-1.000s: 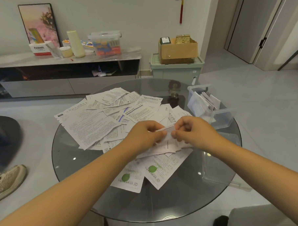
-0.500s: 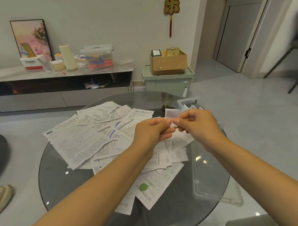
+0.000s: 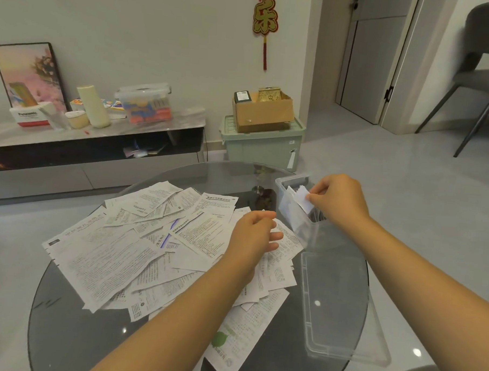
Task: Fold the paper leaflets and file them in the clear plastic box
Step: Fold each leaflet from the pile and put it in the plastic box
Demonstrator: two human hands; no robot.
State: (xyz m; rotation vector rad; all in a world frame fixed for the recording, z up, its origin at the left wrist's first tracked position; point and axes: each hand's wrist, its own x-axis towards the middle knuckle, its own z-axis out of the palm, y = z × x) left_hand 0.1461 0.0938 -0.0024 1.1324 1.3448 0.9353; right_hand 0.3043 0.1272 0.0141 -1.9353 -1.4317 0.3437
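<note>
A heap of unfolded printed leaflets covers the middle of the round glass table. The clear plastic box stands at the table's far right with several folded leaflets upright inside. My right hand pinches a small folded white leaflet over the box's open top. My left hand hovers just above the right side of the heap, fingers loosely curled, holding nothing.
The box's clear lid lies flat on the table's right edge, overhanging it. Beyond the table are a low TV cabinet with clutter, a green storage bin carrying a cardboard box, and a grey chair at right.
Both hands held the folded leaflet together before. Now my left hand has let go and stayed over the heap, while my right hand has carried the leaflet right to the box.
</note>
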